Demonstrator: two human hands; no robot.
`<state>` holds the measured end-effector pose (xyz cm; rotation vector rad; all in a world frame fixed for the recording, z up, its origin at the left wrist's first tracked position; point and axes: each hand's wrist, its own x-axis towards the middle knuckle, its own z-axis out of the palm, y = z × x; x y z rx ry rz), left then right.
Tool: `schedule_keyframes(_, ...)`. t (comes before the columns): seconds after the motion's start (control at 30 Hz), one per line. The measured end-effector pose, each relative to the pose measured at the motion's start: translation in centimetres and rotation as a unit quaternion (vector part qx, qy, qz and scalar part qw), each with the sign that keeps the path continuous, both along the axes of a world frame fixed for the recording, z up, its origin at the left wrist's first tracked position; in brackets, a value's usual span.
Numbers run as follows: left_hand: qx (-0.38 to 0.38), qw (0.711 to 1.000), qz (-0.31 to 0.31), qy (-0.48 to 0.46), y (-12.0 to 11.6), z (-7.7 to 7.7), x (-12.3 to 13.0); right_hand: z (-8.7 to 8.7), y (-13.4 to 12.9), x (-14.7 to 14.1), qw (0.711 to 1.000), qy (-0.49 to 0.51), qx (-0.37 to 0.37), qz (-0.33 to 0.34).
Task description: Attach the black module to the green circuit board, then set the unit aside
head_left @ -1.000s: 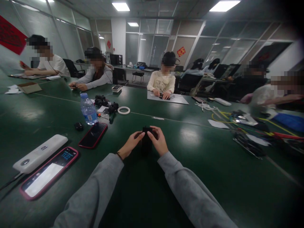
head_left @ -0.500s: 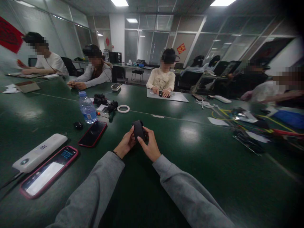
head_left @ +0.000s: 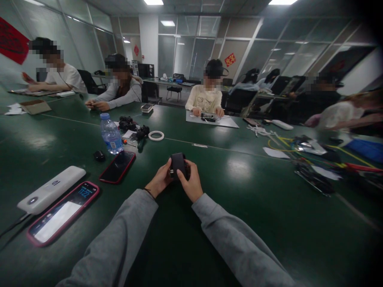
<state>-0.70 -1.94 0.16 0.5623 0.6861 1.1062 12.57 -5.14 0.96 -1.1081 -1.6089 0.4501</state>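
Between both hands is a small black box-shaped device (head_left: 178, 164), held up over the green table (head_left: 257, 223). Two small pale marks show on its left side; its exact kind is not clear. My left hand (head_left: 160, 179) grips it from the left, thumb on the near edge. From the right, my right hand (head_left: 192, 181) closes round it with the thumb on its front face. The fingers behind the device are partly hidden.
To the left lie a red-edged phone (head_left: 117, 167), a pink-cased phone (head_left: 64, 213), a white power bank (head_left: 52, 189) and a water bottle (head_left: 111, 135). A white ring (head_left: 156, 136) is farther back. Tangled cables (head_left: 314, 175) lie right. Several people sit around.
The black device has turned, so its broad face now points more towards me and the pale marks show. Both hands still hold it. The person opposite has moved their hands apart.
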Motion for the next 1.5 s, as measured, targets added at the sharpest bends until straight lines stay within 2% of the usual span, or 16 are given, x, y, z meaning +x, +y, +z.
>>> schedule_keyframes(0.17,-0.019,0.999,0.01,-0.037,0.4,-0.2,-0.3,0.3,0.2,0.2,0.999,0.044,0.002,-0.031)
schedule_keyframes(0.3,-0.024,0.998,0.0,-0.063,0.8,-0.5,-0.7,0.5,0.7,0.8,0.994,0.105,-0.035,0.016)
schedule_keyframes(0.43,-0.049,0.997,0.021,-0.06,1.0,-1.0,-0.6,-0.5,1.5,1.5,0.988,0.126,-0.073,0.053)
schedule_keyframes(0.63,-0.037,0.997,-0.01,-0.071,1.1,-1.5,-0.6,-2.2,2.6,2.4,0.989,0.113,-0.06,0.069)
schedule_keyframes(0.77,-0.044,0.997,-0.017,-0.068,1.0,-1.2,-0.7,-2.7,3.2,2.8,0.99,0.115,-0.079,0.033)
schedule_keyframes(0.93,-0.026,0.995,-0.055,-0.083,0.6,-0.5,-0.7,-3.5,3.5,3.0,0.986,0.086,-0.129,-0.055)
schedule_keyframes(1.03,-0.012,0.993,-0.064,-0.095,0.5,-0.3,-0.8,-3.9,3.4,2.8,0.992,0.01,-0.09,-0.091)
schedule_keyframes(1.2,-0.024,0.99,-0.062,-0.125,0.5,-0.2,-0.9,-4.1,3.1,3.0,0.992,-0.074,-0.022,-0.101)
schedule_keyframes(1.37,-0.027,0.988,-0.062,-0.14,0.4,0.0,-1.4,-3.7,3.0,6.1,0.984,-0.151,-0.012,-0.09)
schedule_keyframes(1.43,-0.03,0.986,-0.063,-0.15,0.4,0.1,-1.5,-3.6,2.6,8.8,0.981,-0.161,-0.016,-0.104)
schedule_keyframes(1.5,-0.034,0.985,-0.063,-0.158,0.3,0.2,-1.7,-3.9,1.7,12.6,0.978,-0.155,-0.029,-0.137)
